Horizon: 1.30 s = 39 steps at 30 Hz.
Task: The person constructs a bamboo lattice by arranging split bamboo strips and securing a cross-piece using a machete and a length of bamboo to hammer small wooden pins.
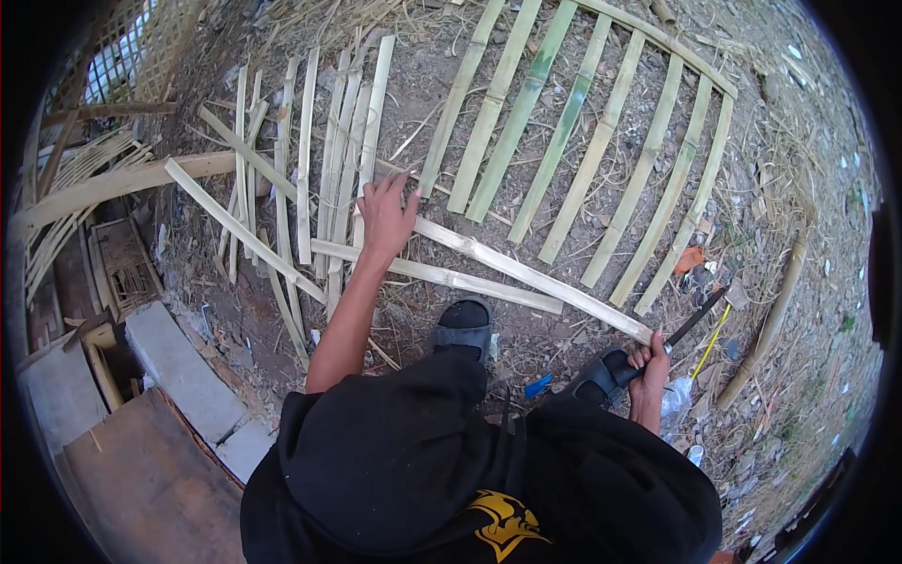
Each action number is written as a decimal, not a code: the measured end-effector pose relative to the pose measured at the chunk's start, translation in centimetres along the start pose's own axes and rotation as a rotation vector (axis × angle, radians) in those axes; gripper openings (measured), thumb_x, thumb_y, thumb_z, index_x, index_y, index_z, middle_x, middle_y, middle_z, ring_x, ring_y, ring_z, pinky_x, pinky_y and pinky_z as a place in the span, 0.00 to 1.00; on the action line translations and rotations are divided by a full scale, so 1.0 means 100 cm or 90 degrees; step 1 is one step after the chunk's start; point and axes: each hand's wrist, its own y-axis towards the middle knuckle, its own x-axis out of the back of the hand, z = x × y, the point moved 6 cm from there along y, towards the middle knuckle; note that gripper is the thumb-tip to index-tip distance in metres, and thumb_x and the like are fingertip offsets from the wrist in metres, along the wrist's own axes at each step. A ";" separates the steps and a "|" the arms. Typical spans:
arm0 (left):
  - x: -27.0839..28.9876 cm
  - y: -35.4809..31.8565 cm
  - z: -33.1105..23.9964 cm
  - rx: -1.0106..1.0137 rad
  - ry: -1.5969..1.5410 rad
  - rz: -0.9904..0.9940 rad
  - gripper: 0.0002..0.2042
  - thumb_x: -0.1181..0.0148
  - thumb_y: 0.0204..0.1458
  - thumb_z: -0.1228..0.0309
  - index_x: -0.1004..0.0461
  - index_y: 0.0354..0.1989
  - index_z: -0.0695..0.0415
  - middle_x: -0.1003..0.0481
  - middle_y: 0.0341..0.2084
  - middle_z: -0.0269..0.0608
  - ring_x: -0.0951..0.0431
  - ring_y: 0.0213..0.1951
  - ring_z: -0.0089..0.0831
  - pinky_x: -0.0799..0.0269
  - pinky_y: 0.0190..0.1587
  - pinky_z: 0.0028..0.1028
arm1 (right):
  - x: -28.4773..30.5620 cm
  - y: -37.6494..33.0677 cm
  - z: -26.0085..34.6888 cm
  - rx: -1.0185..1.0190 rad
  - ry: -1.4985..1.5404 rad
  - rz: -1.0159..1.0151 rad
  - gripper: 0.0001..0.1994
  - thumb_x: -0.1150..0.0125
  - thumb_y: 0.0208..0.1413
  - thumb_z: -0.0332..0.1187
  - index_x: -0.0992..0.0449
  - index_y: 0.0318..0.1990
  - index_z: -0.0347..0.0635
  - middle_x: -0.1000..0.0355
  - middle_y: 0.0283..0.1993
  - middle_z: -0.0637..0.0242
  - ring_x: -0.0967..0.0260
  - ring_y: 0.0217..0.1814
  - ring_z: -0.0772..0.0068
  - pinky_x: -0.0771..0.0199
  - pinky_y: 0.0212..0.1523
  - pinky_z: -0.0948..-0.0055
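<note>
- Two hands on one long split bamboo slat [526, 274], which lies on the dirt running from upper left to lower right across the person's front.
- Left hand [386, 212] is stretched out with fingers spread, palm pressing flat on the far end of the slat where it crosses the loose pile of thin strips [310, 160].
- Right hand [650, 362] is curled tight around the handle of a dark-bladed knife [693, 320], right at the slat's near end, so the right hand is the closer one to that tip. Blade points up and to the right, away from the body.
- Long axis of the slat goes basically hand to hand.
- Sandalled feet [465, 324] sit just under the slat's middle.
- Beyond it, a fan of wider green-yellow slats [583, 141] takes up the ground; open dirt is mostly off to the right, by the curved bamboo piece [775, 315].
- Concrete blocks [178, 371] hem in the left side.
</note>
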 end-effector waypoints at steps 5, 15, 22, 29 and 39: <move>-0.009 0.010 -0.004 0.019 0.069 0.045 0.14 0.44 0.53 0.60 0.25 0.43 0.55 0.28 0.44 0.38 0.36 0.48 0.40 0.52 0.52 0.46 | -0.007 -0.005 0.002 0.001 0.015 0.047 0.12 0.49 0.61 0.41 0.36 0.28 0.48 0.51 0.14 0.78 0.54 0.13 0.83 0.50 0.16 0.79; -0.030 0.023 0.019 0.133 -0.172 0.133 0.18 0.36 0.47 0.57 0.23 0.41 0.56 0.23 0.26 0.35 0.28 0.35 0.32 0.53 0.50 0.41 | -0.012 -0.004 -0.004 0.010 0.063 0.020 0.12 0.48 0.61 0.42 0.35 0.28 0.48 0.49 0.14 0.78 0.53 0.13 0.83 0.50 0.17 0.80; -0.038 0.031 0.036 0.136 -0.302 0.222 0.19 0.33 0.46 0.61 0.24 0.41 0.63 0.22 0.29 0.37 0.27 0.30 0.21 0.34 0.36 0.21 | -0.016 -0.004 -0.006 0.004 0.087 0.032 0.12 0.48 0.61 0.42 0.35 0.29 0.49 0.49 0.14 0.78 0.53 0.14 0.83 0.49 0.17 0.80; -0.031 0.040 0.024 0.074 -0.299 0.286 0.16 0.33 0.46 0.62 0.22 0.37 0.63 0.24 0.23 0.33 0.30 0.27 0.20 0.33 0.34 0.23 | -0.017 -0.006 -0.006 -0.011 0.129 0.036 0.13 0.51 0.62 0.43 0.38 0.28 0.51 0.50 0.14 0.79 0.54 0.14 0.84 0.50 0.18 0.81; -0.034 0.043 0.036 0.052 -0.366 0.380 0.15 0.33 0.46 0.63 0.26 0.33 0.64 0.25 0.25 0.36 0.29 0.28 0.20 0.33 0.34 0.24 | -0.027 -0.013 -0.009 0.024 0.138 0.032 0.13 0.49 0.61 0.45 0.36 0.29 0.50 0.49 0.14 0.78 0.52 0.14 0.82 0.47 0.19 0.79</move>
